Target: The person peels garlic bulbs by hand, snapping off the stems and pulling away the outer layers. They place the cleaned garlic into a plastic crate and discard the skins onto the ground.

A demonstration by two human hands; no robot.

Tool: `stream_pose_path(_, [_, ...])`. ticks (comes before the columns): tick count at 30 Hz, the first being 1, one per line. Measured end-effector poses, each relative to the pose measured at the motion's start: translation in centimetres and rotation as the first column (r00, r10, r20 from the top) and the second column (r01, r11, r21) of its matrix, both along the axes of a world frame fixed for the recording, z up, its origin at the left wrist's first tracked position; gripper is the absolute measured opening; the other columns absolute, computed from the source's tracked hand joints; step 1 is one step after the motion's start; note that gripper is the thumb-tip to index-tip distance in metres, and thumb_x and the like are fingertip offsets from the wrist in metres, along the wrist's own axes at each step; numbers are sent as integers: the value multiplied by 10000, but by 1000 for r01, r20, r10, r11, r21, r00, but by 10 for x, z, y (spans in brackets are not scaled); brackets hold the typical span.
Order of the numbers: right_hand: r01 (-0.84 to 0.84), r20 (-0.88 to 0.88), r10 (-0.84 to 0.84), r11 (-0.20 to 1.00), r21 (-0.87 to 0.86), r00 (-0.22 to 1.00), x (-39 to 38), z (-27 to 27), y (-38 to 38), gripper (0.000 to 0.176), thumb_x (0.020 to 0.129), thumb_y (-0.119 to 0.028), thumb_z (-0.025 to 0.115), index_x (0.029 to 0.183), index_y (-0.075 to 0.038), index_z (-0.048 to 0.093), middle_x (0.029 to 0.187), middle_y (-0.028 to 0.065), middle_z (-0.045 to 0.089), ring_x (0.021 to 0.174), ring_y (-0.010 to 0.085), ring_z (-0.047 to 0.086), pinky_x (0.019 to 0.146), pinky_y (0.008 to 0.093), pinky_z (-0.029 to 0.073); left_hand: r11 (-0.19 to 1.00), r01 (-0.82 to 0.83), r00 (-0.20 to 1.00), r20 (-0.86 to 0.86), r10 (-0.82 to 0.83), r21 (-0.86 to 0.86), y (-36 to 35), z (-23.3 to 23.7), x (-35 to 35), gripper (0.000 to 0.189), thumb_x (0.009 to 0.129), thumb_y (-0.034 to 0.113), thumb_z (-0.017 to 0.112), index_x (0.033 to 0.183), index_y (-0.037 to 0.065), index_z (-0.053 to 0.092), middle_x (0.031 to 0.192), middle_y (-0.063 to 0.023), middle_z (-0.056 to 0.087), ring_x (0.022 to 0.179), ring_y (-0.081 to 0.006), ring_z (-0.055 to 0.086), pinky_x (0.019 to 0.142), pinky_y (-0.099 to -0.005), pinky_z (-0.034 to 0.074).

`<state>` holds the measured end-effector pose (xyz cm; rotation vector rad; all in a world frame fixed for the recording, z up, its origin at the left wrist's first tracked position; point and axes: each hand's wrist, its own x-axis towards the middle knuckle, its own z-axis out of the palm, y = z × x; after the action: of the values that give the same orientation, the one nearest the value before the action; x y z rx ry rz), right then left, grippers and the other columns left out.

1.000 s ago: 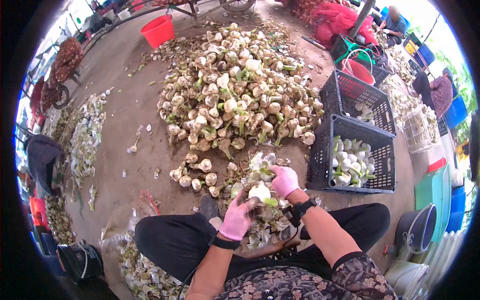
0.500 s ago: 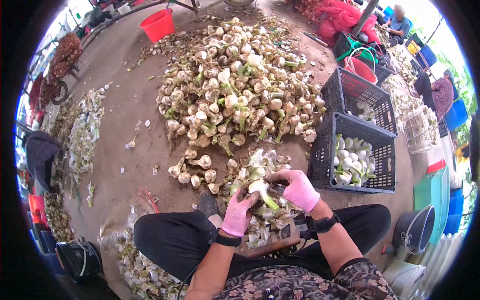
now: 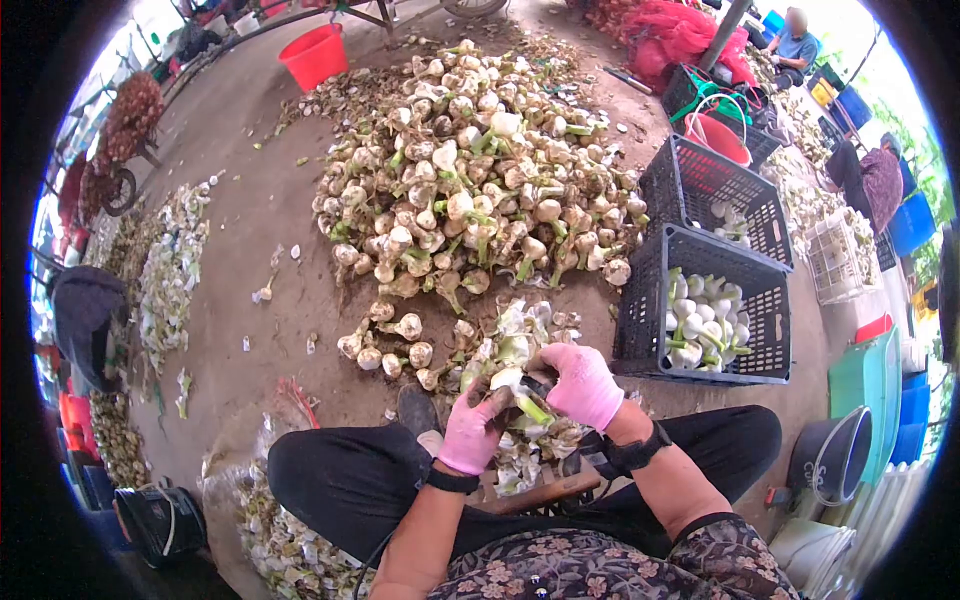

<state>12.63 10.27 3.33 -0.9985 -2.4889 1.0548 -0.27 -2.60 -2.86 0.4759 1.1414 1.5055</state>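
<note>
Between my two hands is a white garlic bulb (image 3: pixel 507 379) with a green stem pointing down and right. My left hand (image 3: pixel 472 432), in a pink glove with dirty fingertips, is closed around the bulb's left side. My right hand (image 3: pixel 582 385), also gloved in pink, is closed at the bulb's right side, by the stem; a dark object shows at its fingers, too small to make out. Loose peelings (image 3: pixel 525 455) lie beneath both hands. Beyond them rises a large heap of unpeeled garlic (image 3: pixel 450 180), with several bulbs (image 3: pixel 385 345) apart at its near edge.
A black crate (image 3: pixel 640 330) at the right holds clean white bulbs; another crate (image 3: pixel 665 185) stands behind it. A red bucket (image 3: pixel 314 56) is at the back left, a dark bucket (image 3: pixel 828 457) at the right. Two people (image 3: pixel 797 47) sit at the far right.
My right hand has moved slightly left and down, closer to my left hand, and turned over the bulb's stem. My left hand has barely shifted.
</note>
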Motion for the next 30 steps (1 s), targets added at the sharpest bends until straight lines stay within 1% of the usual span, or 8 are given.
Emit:
stream_pose_path(3, [11,33,-11,1000,5,999,0,3,-1,208,671,-71,661,878,-52,657,774,160,628,745,302,621,671,345,489,996,82,983,-160,-87,-38,-2,-4,-1,341,885,42,562,1210,-31,485,1115,-111,576,1023,-207,587,877,-310,480])
stream_pose_path(8, [-15,-111,-18,958,-285,994,12,3,9,251,706,44,601,947,-9,641,807,125,653,762,170,630,700,295,492,1000,-21,852,523,21,-4,5,13,0,406,890,87,566,1254,-22,423,1135,-109,573,1038,-205,578,903,-306,468])
stream_pose_path(12, [-90,-262,-63,841,-534,963,15,-4,7,306,756,107,561,1044,27,626,916,84,672,847,126,626,792,268,495,998,-64,813,578,62,-18,6,15,1,376,903,96,558,1240,-18,435,1143,-106,573,1050,-187,570,913,-294,462])
stream_pose_path(15, [15,-126,-50,964,-264,991,11,4,-1,254,720,-21,610,968,-34,665,910,163,659,880,286,645,780,337,500,999,-54,872,488,45,4,5,13,2,362,918,113,548,1237,-15,436,1138,-100,575,1044,-167,570,910,-286,462])
stream_pose_path(21, [6,18,-7,999,53,1000,5,3,-7,243,690,-55,654,933,-51,667,821,168,644,742,299,641,678,340,505,1000,5,975,223,-3,-8,2,10,3,330,925,109,540,1216,-20,452,1081,-89,588,1025,-155,572,886,-268,463])
stream_pose_path(24, [16,126,-28,995,95,992,-1,11,-13,182,682,-78,664,861,-49,647,774,154,629,716,320,626,649,369,497,998,-31,981,192,19,58,3,7,4,327,919,123,539,1203,-23,468,1080,-96,588,1013,-171,581,879,-281,467])
stream_pose_path(26, [23,92,-28,998,59,995,0,11,-11,146,712,-106,642,848,-54,637,765,163,622,737,339,621,658,393,491,997,-68,865,496,75,-31,3,10,2,336,912,126,509,1205,-35,474,1099,-111,586,1014,-195,585,892,-308,467])
stream_pose_path(30, [15,21,-16,997,70,1000,3,4,-7,158,707,-133,676,822,-38,624,758,161,619,737,337,622,646,392,486,983,44,931,349,-104,176,1,12,-1,359,900,125,488,1214,-50,472,1112,-118,584,1037,-209,576,917,-328,455])
